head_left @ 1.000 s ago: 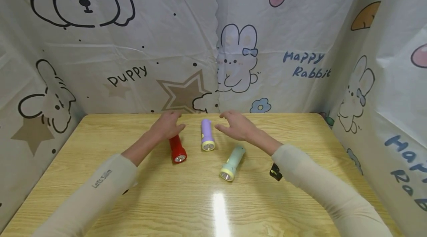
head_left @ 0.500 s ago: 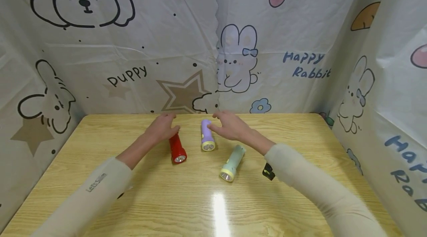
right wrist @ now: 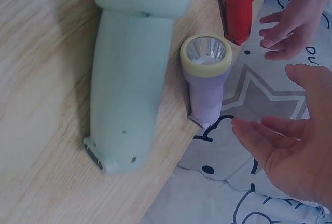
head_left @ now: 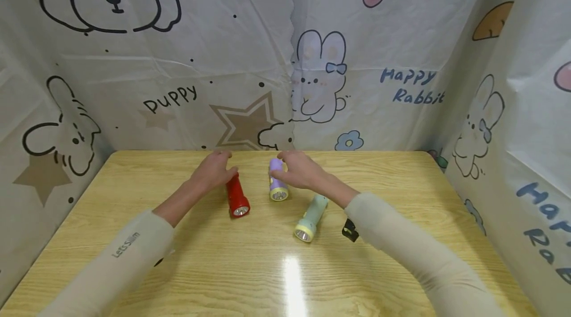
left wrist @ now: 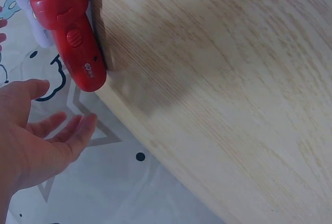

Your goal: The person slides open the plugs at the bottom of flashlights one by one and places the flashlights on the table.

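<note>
Three flashlights lie on the wooden table. The red flashlight (head_left: pixel 237 199) is on the left, its back end just below my left hand (head_left: pixel 211 172). In the left wrist view, the thumb and loosely bent fingers of that hand are apart from the red flashlight (left wrist: pixel 78 53), holding nothing. My right hand (head_left: pixel 301 171) is over the purple flashlight (head_left: pixel 278 190) and overlaps its side in the head view. Seen from the right wrist, a gap shows between the spread thumb and fingers and the purple flashlight (right wrist: pixel 206 89). The pale green flashlight (head_left: pixel 314 214) lies nearer, below the right wrist.
The table (head_left: pixel 214 272) reaches back to a printed cloth (head_left: pixel 250 59) with puppy and rabbit drawings. More of this cloth hangs at both sides. A small black device (head_left: pixel 350 230) is at the right sleeve cuff.
My right hand has moved left, from beside the purple flashlight to over it. My left hand has shifted slightly left. The flashlights have stayed in place.
</note>
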Demonstrator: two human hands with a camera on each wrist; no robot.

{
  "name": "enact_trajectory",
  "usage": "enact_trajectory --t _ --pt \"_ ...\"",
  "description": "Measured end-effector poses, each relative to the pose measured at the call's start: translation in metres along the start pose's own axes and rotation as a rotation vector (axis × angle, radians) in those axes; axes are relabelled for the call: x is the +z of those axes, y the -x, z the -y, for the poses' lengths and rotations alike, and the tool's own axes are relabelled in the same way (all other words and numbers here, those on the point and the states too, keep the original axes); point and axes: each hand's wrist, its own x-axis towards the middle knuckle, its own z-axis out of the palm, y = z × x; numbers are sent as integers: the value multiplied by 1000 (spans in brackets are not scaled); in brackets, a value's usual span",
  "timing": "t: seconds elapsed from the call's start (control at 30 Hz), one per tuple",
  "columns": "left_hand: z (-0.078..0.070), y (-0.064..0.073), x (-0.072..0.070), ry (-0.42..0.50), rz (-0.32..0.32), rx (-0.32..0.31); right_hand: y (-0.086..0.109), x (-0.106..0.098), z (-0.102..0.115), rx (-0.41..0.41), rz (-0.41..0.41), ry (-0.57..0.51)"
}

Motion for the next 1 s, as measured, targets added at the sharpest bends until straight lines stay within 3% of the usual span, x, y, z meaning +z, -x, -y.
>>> enact_trajectory --t 0.27,0.77,1.0 --pt "6 2 1 25 19 -64 -7 2 10 41 0 -55" --pt "8 2 1 36 13 -67 -15 9 25 106 53 -92" --pt "9 4 0 62 32 -88 -19 14 33 71 51 -133"
